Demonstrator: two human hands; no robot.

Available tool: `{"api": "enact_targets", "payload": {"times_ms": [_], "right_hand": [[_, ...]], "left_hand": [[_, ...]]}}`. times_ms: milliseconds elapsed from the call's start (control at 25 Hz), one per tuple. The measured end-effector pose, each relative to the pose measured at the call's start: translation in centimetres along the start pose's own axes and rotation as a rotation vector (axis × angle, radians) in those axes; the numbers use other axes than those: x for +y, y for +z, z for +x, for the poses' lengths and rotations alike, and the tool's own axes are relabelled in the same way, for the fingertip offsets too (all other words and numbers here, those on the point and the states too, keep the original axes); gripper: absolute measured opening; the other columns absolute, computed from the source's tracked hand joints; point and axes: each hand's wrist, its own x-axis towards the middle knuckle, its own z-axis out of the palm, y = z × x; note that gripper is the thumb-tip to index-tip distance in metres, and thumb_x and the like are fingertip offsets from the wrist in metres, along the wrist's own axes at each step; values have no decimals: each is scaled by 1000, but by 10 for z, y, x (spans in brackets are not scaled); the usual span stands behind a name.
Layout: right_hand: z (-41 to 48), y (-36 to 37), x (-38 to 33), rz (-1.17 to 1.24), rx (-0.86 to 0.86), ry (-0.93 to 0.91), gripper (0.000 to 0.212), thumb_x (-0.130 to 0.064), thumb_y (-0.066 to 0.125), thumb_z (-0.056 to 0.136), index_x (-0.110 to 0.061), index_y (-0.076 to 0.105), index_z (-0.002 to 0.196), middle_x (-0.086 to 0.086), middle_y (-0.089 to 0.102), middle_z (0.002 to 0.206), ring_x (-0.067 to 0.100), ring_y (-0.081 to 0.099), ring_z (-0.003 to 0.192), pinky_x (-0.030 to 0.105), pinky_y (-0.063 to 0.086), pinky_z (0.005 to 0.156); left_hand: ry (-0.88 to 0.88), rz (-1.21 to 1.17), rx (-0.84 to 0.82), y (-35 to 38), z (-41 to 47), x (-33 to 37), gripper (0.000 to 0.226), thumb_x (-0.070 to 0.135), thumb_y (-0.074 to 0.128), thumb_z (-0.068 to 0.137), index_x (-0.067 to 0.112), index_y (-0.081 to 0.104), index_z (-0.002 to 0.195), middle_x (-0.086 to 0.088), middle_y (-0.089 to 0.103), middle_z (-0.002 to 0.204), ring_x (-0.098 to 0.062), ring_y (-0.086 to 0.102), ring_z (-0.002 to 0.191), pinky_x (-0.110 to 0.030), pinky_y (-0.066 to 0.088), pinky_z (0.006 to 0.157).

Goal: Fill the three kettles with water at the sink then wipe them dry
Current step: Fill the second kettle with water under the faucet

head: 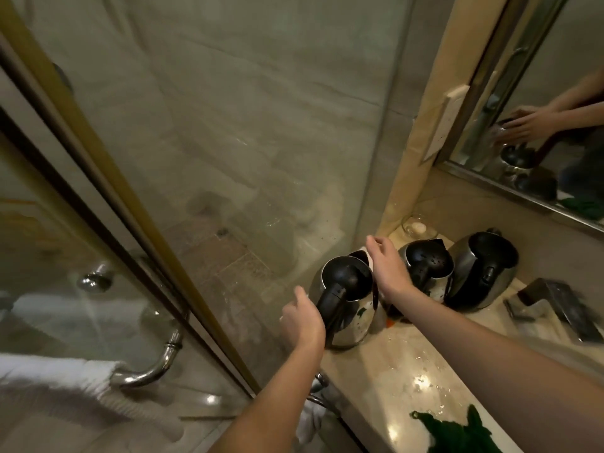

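Observation:
Three steel kettles with black lids and handles stand in a row on the wet marble counter (pixel 402 361). The nearest kettle (pixel 354 318) is at the left end, the middle kettle (pixel 428 266) behind it, the far kettle (pixel 483 273) to the right. My left hand (pixel 302 318) sits beside the near kettle's black handle, fingers relaxed, touching it or just off it. My right hand (pixel 387 269) hovers between the near and middle kettles with fingers loosely extended, holding nothing. A green cloth (pixel 457 433) lies on the counter near the front edge.
A glass shower door (pixel 202 158) with a chrome handle (pixel 157 361) runs along the counter's left. A white towel (pixel 55 371) hangs at lower left. A mirror (pixel 549 119) lines the right wall. A small glass dish (pixel 416 227) sits in the corner, a dark tray (pixel 555 308) at right.

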Motion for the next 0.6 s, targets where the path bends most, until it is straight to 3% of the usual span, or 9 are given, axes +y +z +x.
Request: {"api": "enact_targets", "payload": {"times_ms": [160, 320, 480, 600], "right_hand": [[-37, -52, 5, -516, 205, -209, 52, -50, 34, 101, -20, 43, 142, 3, 43, 147, 22, 35, 136, 43, 30, 110], [-69, -113, 33, -970, 379, -176, 56, -56, 25, 99, -27, 42, 143, 7, 37, 151, 27, 27, 141, 48, 22, 115], [-90, -157, 49, -1112, 412, -46, 58, -59, 23, 97, -29, 37, 145, 7, 30, 155, 28, 21, 143, 50, 17, 117], [-91, -175, 60, -1112, 399, -22, 59, -59, 21, 97, -29, 35, 146, 7, 27, 157, 27, 18, 145, 49, 14, 117]], "left_hand": [[556, 419, -46, -13, -10, 24, 42, 47, 32, 102, 16, 58, 93, 1, 55, 95, -23, 53, 102, -41, 39, 97], [970, 682, -166, 8, -28, 47, 42, 48, 29, 100, 16, 56, 93, 0, 53, 100, -19, 46, 101, -37, 38, 95], [1170, 729, -329, 44, -55, 48, 42, 47, 33, 100, 13, 57, 97, -2, 55, 100, -20, 48, 99, -36, 43, 90], [1051, 693, -416, 73, -63, 37, 45, 52, 33, 99, 13, 57, 101, -2, 56, 102, -21, 53, 99, -40, 48, 90]]}}
